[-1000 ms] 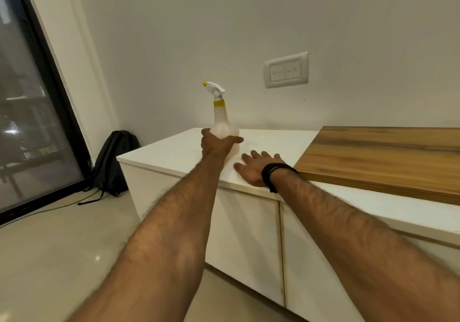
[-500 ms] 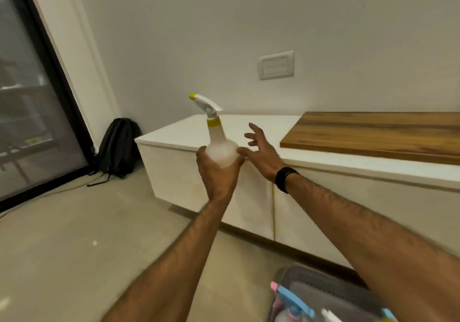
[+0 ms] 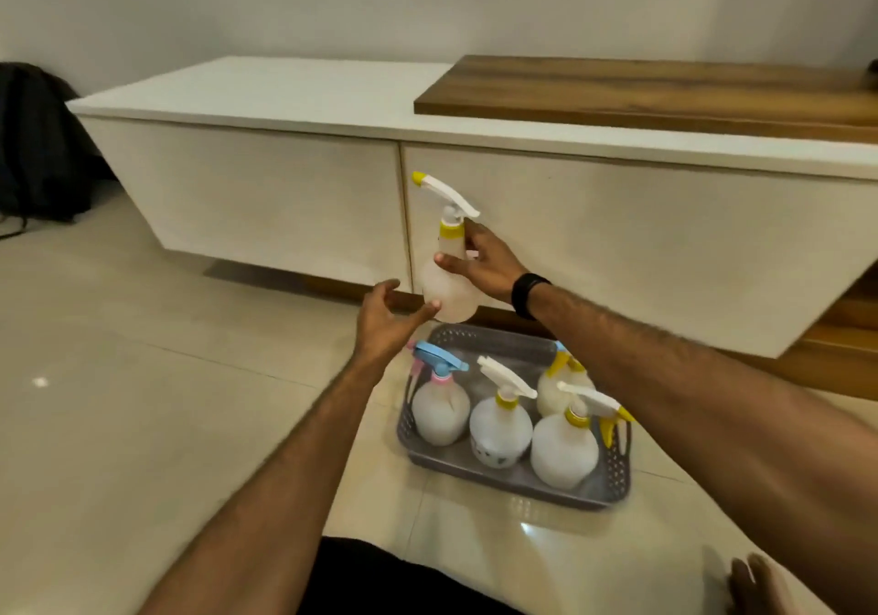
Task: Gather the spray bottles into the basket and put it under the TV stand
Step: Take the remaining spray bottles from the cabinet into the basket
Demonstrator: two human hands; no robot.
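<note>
A translucent spray bottle with a yellow collar and white trigger hangs upright in the air above the back edge of the grey basket. My right hand grips it at the neck and shoulder. My left hand sits just below and to the left, fingers spread, one fingertip touching the bottle's base. The basket stands on the floor in front of the white TV stand. It holds several bottles: one with a blue and pink head, the others with yellow collars.
A wooden slab lies on the stand's right half. A dark gap runs beneath the stand. A black backpack leans at the far left. A bare foot and a dark-clad knee are at the bottom edge.
The bottle came off the stand top and down to above the basket. It passed from my left hand's grip to my right hand. The view dropped toward the floor.
</note>
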